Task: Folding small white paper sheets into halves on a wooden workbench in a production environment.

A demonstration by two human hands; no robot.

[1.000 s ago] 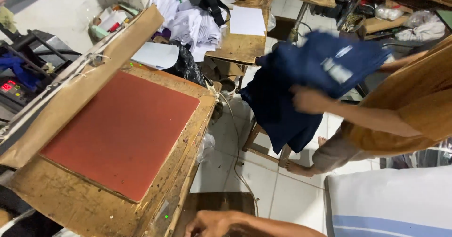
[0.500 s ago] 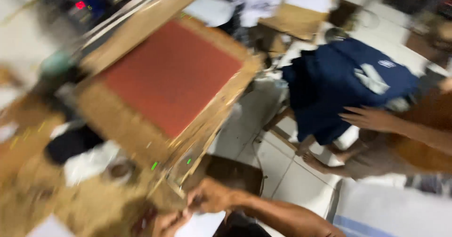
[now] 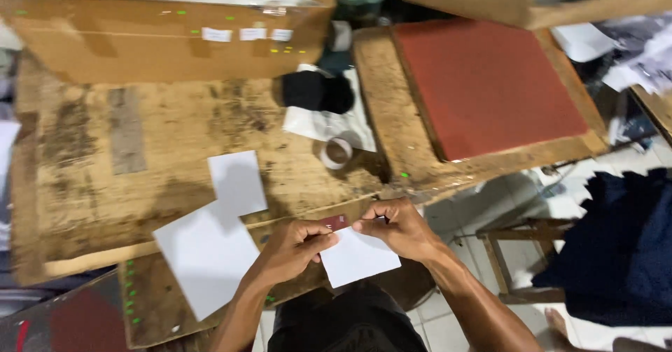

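Now turned from the navy garments to the worktop (image 3: pixel 175 135); left hand (image 3: pixel 290 247) and right hand (image 3: pixel 399 229) both pinching a small white sheet (image 3: pixel 357 257), fingers closed on its far edge; dark red piece (image 3: pixel 334 222) just beyond; two larger white sheets (image 3: pixel 210 247) lying left.

Bright even overhead light, soft shadows, mild motion blur, edges softer

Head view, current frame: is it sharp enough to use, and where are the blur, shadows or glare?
Head view: mostly usable; the hands, left hand and right hand, and the white sheet they pinch are fairly sharp. The cardboard box along the top and the dark blue cloth at the right edge look soft. Soft shadows lie on the wooden table; no strong glare.
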